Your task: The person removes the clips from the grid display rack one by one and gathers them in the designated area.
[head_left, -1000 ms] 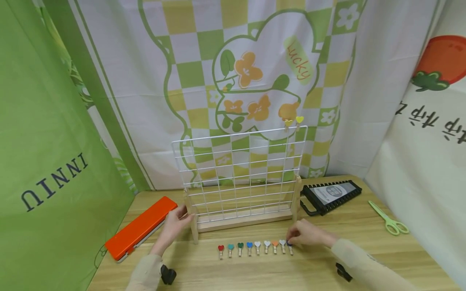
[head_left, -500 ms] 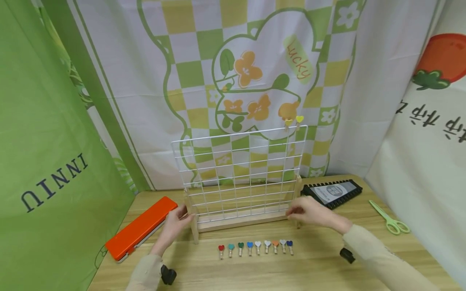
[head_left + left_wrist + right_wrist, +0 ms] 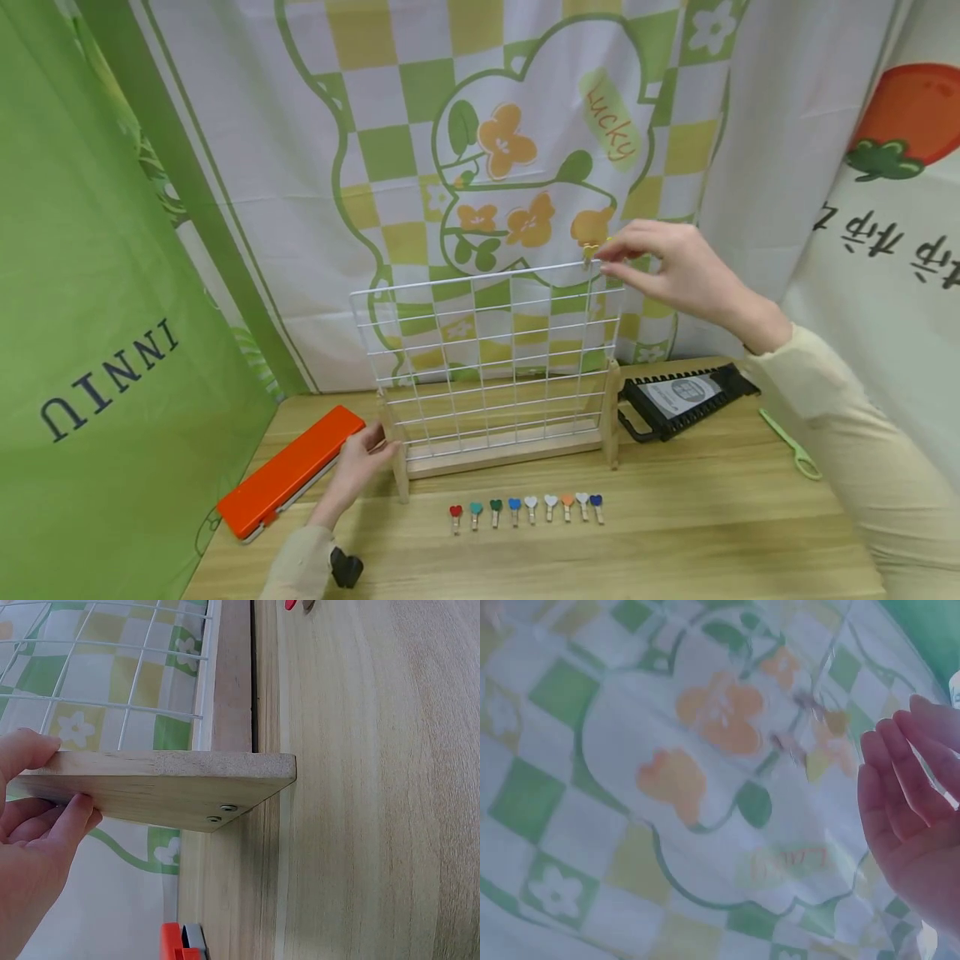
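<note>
A white wire grid [image 3: 480, 287] stands upright in a wooden base [image 3: 502, 454]. My left hand [image 3: 362, 462] pinches the base's left wooden post [image 3: 150, 784] between thumb and fingers. Two clothespins with yellow hearts, one a yellow heart clothespin [image 3: 816, 766], sit on the grid's top edge near its right corner. My right hand [image 3: 671, 258] is raised beside them, fingers loosely bent. In the right wrist view its fingertips appear apart from both clothespins, with nothing seen between them. In the head view it partly hides the clothespins.
Several heart clothespins lie in a row before the base, from a red one [image 3: 455, 518] to a dark blue one [image 3: 597, 509]. An orange case [image 3: 292, 471] lies left. A black ridged holder [image 3: 686, 396] and green scissors [image 3: 791, 446], partly hidden by the sleeve, lie right.
My right hand has risen from the dark blue clothespin in the row, past the base's right end, to the grid's top right corner. My left hand stays on the post.
</note>
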A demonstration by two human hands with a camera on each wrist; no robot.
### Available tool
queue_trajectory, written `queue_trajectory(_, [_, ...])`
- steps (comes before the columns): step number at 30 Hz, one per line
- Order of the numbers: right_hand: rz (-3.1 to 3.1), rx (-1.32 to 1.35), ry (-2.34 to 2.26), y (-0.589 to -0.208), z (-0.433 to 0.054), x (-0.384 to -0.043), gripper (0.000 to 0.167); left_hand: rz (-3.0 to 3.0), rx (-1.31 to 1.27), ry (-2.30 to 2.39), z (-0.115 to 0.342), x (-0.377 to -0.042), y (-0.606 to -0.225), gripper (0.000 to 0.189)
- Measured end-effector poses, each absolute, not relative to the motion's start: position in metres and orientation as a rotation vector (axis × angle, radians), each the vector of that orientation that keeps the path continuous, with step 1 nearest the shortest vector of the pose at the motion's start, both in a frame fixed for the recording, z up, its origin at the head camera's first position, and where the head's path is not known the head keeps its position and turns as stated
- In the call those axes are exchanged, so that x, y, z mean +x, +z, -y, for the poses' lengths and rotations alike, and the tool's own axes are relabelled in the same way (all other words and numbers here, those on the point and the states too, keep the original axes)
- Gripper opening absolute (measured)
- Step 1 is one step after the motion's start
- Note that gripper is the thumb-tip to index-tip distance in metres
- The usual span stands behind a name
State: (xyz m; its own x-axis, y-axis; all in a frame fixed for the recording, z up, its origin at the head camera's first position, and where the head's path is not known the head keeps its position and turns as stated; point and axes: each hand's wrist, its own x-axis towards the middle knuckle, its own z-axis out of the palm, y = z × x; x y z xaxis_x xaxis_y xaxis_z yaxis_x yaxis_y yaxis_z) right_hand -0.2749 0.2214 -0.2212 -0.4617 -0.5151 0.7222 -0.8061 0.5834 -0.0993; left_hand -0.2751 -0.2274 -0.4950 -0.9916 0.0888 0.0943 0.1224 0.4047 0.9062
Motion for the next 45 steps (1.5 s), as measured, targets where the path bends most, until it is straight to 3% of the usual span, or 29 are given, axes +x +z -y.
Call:
queue_trajectory(5, [2.246, 1.015, 0.487, -0.2, -0.22, -0.292, 0.017, 2.616, -0.187, -1.689, 0.227, -0.273, -0.496, 0.058])
queue_trajectory(16, [2.47, 0.994, 0.436, -0.198, -0.216, -0.314, 0.011, 2.601, -0.195, -1.707, 0.226, -0.275, -0.499, 0.056])
queue_trajectory(36, [2.25, 0.953, 0.396, -0.193, -0.213, -0.297, 0.006, 2.607, -0.2, -1.7, 0.227, -0.276, -0.495, 0.057])
queue_trajectory(45, [2.182, 1.086, 0.48, -0.225, -0.217, -0.276, 0.013, 2.616, -0.212, -1.691, 0.228, -0.276, -0.494, 0.057])
